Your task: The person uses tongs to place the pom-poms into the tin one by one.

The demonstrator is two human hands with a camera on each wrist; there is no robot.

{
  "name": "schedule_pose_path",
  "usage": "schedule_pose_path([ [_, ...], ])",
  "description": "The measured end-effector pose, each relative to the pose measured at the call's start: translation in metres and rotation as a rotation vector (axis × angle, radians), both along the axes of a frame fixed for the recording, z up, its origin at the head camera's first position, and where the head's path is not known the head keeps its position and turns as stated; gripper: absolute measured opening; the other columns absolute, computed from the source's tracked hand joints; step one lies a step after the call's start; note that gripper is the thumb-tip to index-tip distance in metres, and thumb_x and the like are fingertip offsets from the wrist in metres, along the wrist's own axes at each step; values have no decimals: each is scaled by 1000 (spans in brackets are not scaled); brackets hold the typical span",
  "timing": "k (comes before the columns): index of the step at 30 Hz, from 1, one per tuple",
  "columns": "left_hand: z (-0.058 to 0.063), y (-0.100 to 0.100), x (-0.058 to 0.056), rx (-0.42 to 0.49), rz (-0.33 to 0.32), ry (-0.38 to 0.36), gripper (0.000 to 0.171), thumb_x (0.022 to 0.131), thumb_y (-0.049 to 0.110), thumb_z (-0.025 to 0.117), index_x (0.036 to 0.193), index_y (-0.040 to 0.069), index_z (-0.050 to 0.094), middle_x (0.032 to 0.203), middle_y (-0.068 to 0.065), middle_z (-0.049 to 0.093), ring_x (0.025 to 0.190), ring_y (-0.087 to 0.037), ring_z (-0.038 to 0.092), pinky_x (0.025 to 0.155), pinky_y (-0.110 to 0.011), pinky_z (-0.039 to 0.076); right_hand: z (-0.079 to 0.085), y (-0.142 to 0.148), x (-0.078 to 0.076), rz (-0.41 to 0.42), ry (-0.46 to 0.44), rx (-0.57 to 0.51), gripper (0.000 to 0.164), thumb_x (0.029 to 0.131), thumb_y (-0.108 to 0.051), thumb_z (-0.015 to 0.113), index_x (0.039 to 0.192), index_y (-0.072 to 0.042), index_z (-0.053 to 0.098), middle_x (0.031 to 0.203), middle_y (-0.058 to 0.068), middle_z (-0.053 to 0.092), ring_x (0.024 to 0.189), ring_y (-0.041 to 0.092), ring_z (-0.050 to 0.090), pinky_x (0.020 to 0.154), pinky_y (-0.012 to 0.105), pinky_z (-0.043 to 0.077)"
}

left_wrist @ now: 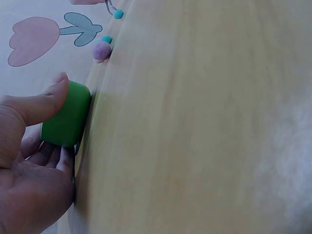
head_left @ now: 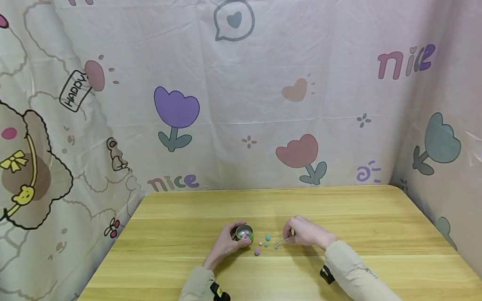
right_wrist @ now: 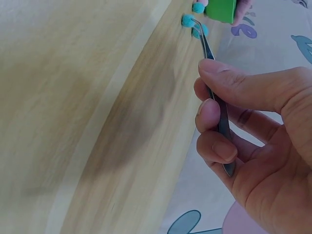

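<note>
My left hand [head_left: 224,244] holds a small green tin [left_wrist: 68,116] upright on the table, thumb on its near side and fingers around the other. Pale pinkish bits show inside the tin in the head view. Bent-tip metal tweezers [right_wrist: 223,117] are pinched in my right hand [head_left: 309,232], with the thumb and fingers along their arms. The tweezer tips are right at a teal pom-pom [head_left: 276,247]. Between the hands lie two other teal pom-poms [head_left: 267,238], a pink pom-pom [head_left: 260,243] and a larger purple pom-pom [head_left: 256,252].
The pom-poms and tin are on a light wooden table [head_left: 178,221]. A printed cloth [head_left: 239,75] with tulips and bears hangs behind the table and along both sides. Dark wrist-worn devices [head_left: 221,299] sit at both sleeves.
</note>
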State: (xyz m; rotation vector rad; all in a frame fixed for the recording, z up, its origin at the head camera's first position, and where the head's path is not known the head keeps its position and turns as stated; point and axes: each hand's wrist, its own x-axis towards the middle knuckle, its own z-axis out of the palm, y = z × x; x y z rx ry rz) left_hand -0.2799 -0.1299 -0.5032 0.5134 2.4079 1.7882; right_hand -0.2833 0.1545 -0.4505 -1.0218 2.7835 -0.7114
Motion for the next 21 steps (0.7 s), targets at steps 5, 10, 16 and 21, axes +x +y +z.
schedule_pose_path([
  [5,-1,0,-1,-1,1,4,64,84,-2,77,139,-13,47,130,-31,58,129,-50,53,113,-59,42,0,0,1,-10,4,-2,13,82,5,74,81,-7,76,77,1,71,70,5,53,63,19,47],
  [10,-1,1,-1,-6,3,9,64,83,-2,78,138,-14,47,130,-31,58,129,-51,53,112,-59,42,-1,1,2,-18,13,-11,11,83,4,74,80,-7,76,77,0,70,69,6,52,62,19,45],
  [16,-2,0,-1,-11,-2,14,63,84,-1,77,139,-13,48,131,-32,58,131,-51,52,112,-59,41,-2,2,0,-23,7,-32,12,83,5,72,81,-6,76,78,1,71,70,7,54,63,20,46],
  [21,-2,0,-2,-4,-3,9,63,84,0,77,139,-12,48,131,-32,57,131,-51,51,112,-59,41,-2,3,1,-25,-8,-65,12,84,5,71,83,-5,76,80,4,73,70,7,55,63,20,47],
])
